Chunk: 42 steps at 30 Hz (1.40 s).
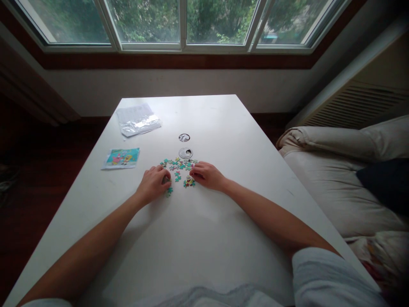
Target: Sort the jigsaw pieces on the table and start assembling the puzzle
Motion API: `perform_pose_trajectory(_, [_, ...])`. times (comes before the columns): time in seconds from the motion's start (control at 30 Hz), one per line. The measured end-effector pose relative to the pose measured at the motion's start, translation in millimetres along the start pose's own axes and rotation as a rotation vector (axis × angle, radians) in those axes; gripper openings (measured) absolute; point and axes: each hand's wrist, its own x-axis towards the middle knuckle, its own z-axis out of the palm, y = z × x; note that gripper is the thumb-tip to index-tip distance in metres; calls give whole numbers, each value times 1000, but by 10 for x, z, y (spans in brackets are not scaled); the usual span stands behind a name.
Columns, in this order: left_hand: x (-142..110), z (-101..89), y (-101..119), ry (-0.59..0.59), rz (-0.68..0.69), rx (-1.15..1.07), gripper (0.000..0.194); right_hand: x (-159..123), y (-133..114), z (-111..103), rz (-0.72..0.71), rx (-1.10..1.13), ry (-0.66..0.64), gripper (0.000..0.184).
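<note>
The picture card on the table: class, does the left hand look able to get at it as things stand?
Probably yes. The left hand is at the left edge of the puzzle pieces, near the picture card, and only bare tabletop shows between them.

Small, mostly teal-green jigsaw pieces lie loosely clustered on the white tabletop.

Spreads as a white tabletop from bottom edge to upper middle. Bears jigsaw pieces at frame centre, a grey disc just above, a shiny disc higher, a colourful picture sheet left of centre, clear plastic packaging at upper left.
</note>
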Motion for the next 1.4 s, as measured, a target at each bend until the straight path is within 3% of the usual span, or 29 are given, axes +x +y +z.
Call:
perform_pose_trajectory(0.17, [-6,22,22,-18,-5,-24,13,7,-11,-21,-4,10,6,13])
perform_pose_trajectory(0.43, [-54,45,135,63,9,-120,1,0,1,-5,6,26,9,13])
perform_pose_trajectory(0.77, [-99,143,308,214,-87,-624,15,30,-212,3,100,253,56,12])
perform_pose_trajectory(0.93, [-111,241,355,273,-134,-743,19,49,-299,-2,110,365,29,17])
perform_pose_trajectory(1.4, [-123,199,434,229,-66,-537,11,61,-300,17,311,518,47,17])
